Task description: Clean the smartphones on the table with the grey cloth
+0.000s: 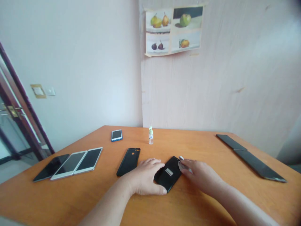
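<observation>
black smartphone (pixel 172 180) sits between the fingers, left hand (pixel 147 177) spread wide gripping its edges, prob to brace it, right hand (pixel 199 173) pinching some small whitish thing (pixel 181 158), can't tell what, by its far corner, black phone case (pixel 129 162) left of the left fingers

A wooden table (pixel 202 144) spans the lower frame. At lower left lie a black tablet (pixel 51 168) and two white tablets (pixel 88 160), side by side. Above and right of them is a small phone (pixel 117 135) with a blue edge; near centre stands a clear pump bottle (pixel 150 137). Two dark slabs (pixel 260 164) lie end to end at lower right. A fruit poster (pixel 173 30) hangs at upper centre-right. A switch (pixel 38 91) and a door (pixel 21 97) show at left.
</observation>
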A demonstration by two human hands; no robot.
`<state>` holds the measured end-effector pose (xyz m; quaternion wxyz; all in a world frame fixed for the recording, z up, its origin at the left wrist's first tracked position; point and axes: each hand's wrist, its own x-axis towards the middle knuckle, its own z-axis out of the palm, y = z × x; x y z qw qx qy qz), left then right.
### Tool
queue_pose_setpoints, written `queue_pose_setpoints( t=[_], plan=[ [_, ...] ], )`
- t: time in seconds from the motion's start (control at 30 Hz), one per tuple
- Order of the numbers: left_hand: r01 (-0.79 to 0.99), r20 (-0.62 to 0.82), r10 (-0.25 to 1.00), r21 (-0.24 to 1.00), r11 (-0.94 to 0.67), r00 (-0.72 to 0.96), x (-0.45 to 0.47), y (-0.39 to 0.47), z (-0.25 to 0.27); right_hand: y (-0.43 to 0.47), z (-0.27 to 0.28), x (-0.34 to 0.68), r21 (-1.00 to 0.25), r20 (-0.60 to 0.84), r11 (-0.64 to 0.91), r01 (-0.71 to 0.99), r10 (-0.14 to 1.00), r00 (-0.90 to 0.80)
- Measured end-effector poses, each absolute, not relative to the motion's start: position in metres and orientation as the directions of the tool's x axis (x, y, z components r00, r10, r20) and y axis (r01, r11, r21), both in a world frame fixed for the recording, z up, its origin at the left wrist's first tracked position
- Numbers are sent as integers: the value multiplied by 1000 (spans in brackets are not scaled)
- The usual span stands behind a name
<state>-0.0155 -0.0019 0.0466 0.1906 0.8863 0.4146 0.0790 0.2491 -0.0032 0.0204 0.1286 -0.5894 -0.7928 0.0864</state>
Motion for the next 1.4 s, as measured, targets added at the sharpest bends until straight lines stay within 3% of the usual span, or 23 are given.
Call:
queue_pose_setpoints(
  t=[0.3, 0.63, 0.83, 1.03, 1.2, 1.4],
  plan=[
    [628, 135, 730, 422, -654, 669, -3, -9, 35, 19, -2, 259, -359, 247, 318, 877, 939, -239],
    [614, 165, 719, 415, -672, 675, -1, -13, 46, 28, -4, 259, -602, 299, 269, 752, 949, -100],
    [625, 94, 791, 559, -544, 604, 2, -16, 55, 23, 9, 251, -847, 329, 215, 486, 930, 163],
    [552, 137, 796, 651, -521, 589, 3, -10, 56, 11, 23, 239, -965, 245, 242, 98, 969, 26],
    [543, 99, 799, 683, -489, 594, 2, -10, 56, 11, 23, 237, -966, 229, 232, 116, 973, -43],
    [539, 114, 796, 678, -499, 594, 2, -9, 56, 15, 14, 239, -902, 281, 282, 327, 958, -52]
  ],
)
